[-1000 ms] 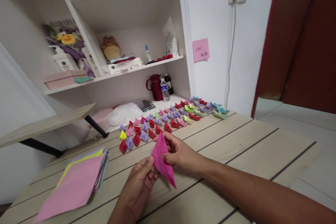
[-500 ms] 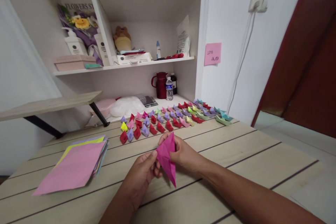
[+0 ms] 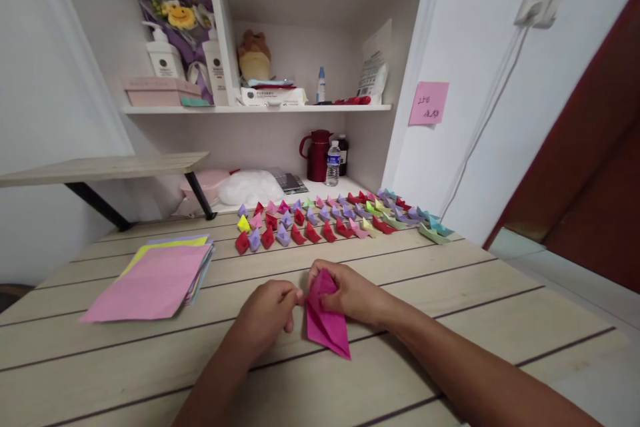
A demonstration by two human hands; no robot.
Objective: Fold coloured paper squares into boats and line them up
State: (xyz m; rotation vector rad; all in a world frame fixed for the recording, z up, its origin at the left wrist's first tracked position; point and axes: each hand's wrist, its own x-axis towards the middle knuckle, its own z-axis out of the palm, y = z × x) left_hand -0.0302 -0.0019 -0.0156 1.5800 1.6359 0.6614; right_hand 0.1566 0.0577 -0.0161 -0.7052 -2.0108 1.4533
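A magenta sheet of folded origami paper [image 3: 327,327] is tilted over the table, its creased lower part pointing down toward me. My right hand [image 3: 345,293] grips its upper part, thumb on the near face and fingers behind. Just left of the paper is my left hand [image 3: 270,310], fingers curled and thumb pressed in, with nothing visible in it. Its fingertips are close to the paper's left edge; whether they touch it I cannot tell. Beyond my hands stand rows of small folded paper boats [image 3: 329,232] in red, purple, pink, yellow and green.
A stack of coloured paper sheets [image 3: 150,280] lies left on the slatted wooden table [image 3: 240,387]. Behind it is a raised wooden shelf [image 3: 115,165] on black legs. A red jug [image 3: 317,157] and a water bottle [image 3: 333,165] stand in the back cabinet.
My left hand has come off the magenta paper and moved slightly left. The paper has turned in my right hand, showing a broader lower part. The camera view has shifted.
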